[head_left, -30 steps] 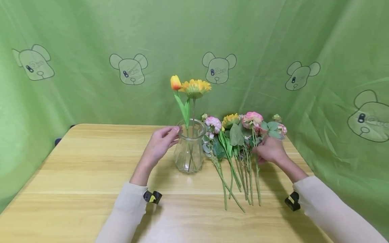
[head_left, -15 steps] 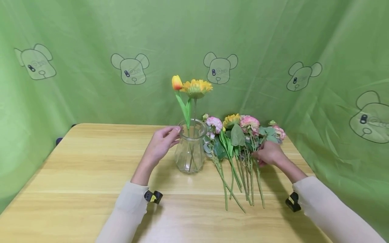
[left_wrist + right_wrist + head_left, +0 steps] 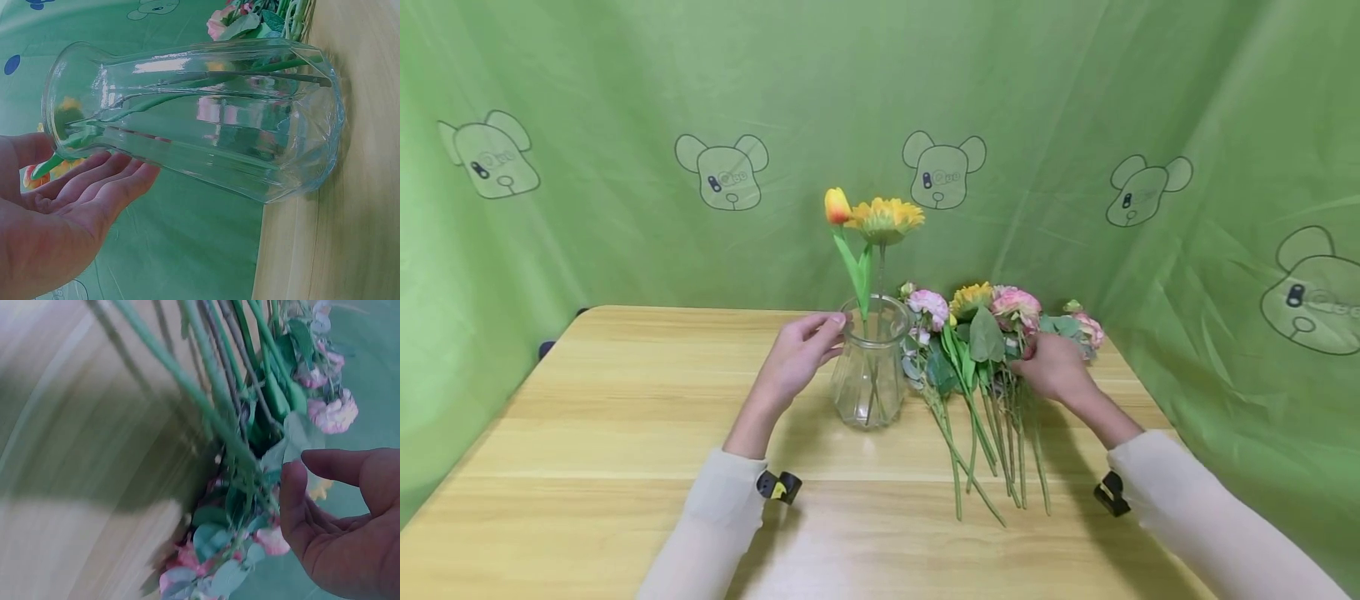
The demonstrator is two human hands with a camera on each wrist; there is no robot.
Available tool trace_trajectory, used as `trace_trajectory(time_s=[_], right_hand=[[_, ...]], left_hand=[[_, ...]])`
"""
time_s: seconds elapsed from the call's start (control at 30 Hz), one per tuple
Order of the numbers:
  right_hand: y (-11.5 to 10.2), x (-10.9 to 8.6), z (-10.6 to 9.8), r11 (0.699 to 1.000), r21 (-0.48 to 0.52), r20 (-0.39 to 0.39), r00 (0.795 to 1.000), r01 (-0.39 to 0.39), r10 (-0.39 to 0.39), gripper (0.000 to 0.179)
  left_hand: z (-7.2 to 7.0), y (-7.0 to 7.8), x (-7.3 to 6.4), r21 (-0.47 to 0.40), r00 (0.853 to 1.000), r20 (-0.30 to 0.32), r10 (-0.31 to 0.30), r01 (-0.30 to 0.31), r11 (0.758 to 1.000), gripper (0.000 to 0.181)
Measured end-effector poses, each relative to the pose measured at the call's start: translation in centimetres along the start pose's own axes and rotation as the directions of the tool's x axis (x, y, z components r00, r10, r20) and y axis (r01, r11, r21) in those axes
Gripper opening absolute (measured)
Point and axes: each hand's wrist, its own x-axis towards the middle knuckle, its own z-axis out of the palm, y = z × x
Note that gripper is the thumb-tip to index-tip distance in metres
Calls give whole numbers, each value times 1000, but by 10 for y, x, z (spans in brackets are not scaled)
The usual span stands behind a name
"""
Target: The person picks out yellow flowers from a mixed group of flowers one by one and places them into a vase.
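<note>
A clear glass vase [image 3: 868, 383] stands upright on the table, holding an orange-yellow tulip [image 3: 837, 207] and a sunflower [image 3: 886, 220]. My left hand [image 3: 797, 354] holds the vase at its rim; in the left wrist view the thumb lies at the lip and the fingers touch the side below. Right of the vase lies a loose heap of artificial flowers. My right hand [image 3: 1060, 367] is among their stems, beside a pink flower [image 3: 1017, 308]. In the right wrist view its thumb and index fingertips come close together by a leaf [image 3: 294, 436]; whether they pinch a stem is unclear.
The heap also has a pale pink flower [image 3: 928, 307], a second sunflower [image 3: 972, 296] and another pink flower [image 3: 1090, 329] at its right end. Several stems [image 3: 977, 492] point toward the front of the wooden table [image 3: 625, 433]. A green curtain [image 3: 820, 92] surrounds the back and sides.
The pink flowers at the right of the heap shifted, one slightly left and one lower. My right hand has since moved left and a little up. The left hand keeps its place at the vase.
</note>
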Motion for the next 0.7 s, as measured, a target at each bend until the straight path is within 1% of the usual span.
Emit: trace_trajectory(time_s=[0.07, 0.17, 0.27, 0.4, 0.5, 0.7], right_hand=[[-5, 1, 5, 1000, 12, -6, 1000, 15, -15, 20], [-10, 2, 12, 999, 31, 15, 1000, 14, -14, 17], [-13, 4, 20, 999, 35, 45, 999, 12, -13, 20], [-13, 5, 30, 999, 41, 90, 996, -5, 1, 35], [-13, 6, 36, 999, 48, 114, 993, -19, 14, 41], [-12, 8, 42, 999, 29, 98, 995, -17, 14, 34]], left_hand=[[0, -1, 0, -2, 1000, 0, 0, 0, 1000, 47], [0, -1, 1, -7, 1000, 1, 5, -5, 1000, 47], [0, -2, 1, -14, 1000, 2, 7, -7, 1000, 46], [0, -2, 1, -21, 1000, 2, 5, -5, 1000, 45], [0, -2, 2, -22, 1000, 4, 3, -3, 1000, 44], [-1, -3, 1, -25, 1000, 2, -2, 2, 1000, 44]])
